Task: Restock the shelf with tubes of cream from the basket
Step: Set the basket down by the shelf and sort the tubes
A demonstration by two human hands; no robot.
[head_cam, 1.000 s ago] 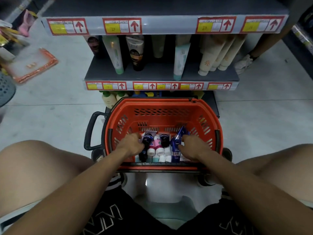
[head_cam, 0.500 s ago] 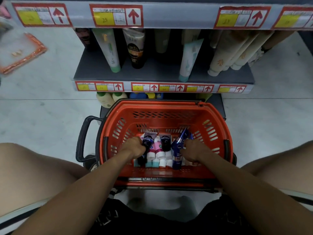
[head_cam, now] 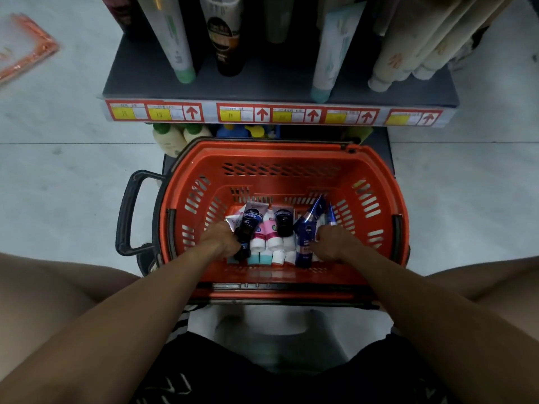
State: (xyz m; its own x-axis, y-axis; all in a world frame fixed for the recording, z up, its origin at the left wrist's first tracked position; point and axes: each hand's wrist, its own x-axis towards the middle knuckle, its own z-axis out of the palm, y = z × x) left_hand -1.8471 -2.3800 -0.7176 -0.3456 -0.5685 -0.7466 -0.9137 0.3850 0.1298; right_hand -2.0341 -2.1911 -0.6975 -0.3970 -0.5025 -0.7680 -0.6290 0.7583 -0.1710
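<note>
An orange basket (head_cam: 285, 161) stands on the floor in front of me, with several cream tubes lying at its bottom. My left hand (head_cam: 220, 239) grips a black tube (head_cam: 248, 225) at the left of the pile. My right hand (head_cam: 334, 242) holds a dark blue tube (head_cam: 306, 237) at the right. Between them lie pink and white tubes (head_cam: 267, 233) and a short black tube (head_cam: 284, 223). The grey shelf (head_cam: 277, 80) beyond the basket carries tall upright tubes, with gaps between them.
Red and yellow price labels (head_cam: 262, 113) run along the shelf edge. Bottles (head_cam: 172, 138) stand on the lower shelf behind the basket. A black handle (head_cam: 128, 211) sticks out on the basket's left. An orange-edged packet (head_cam: 23, 51) lies on the floor far left. My knees flank the basket.
The view has tilted down and closer to the basket, so the upper shelf is out of sight. Both hands have stayed on the tubes in the basket.
</note>
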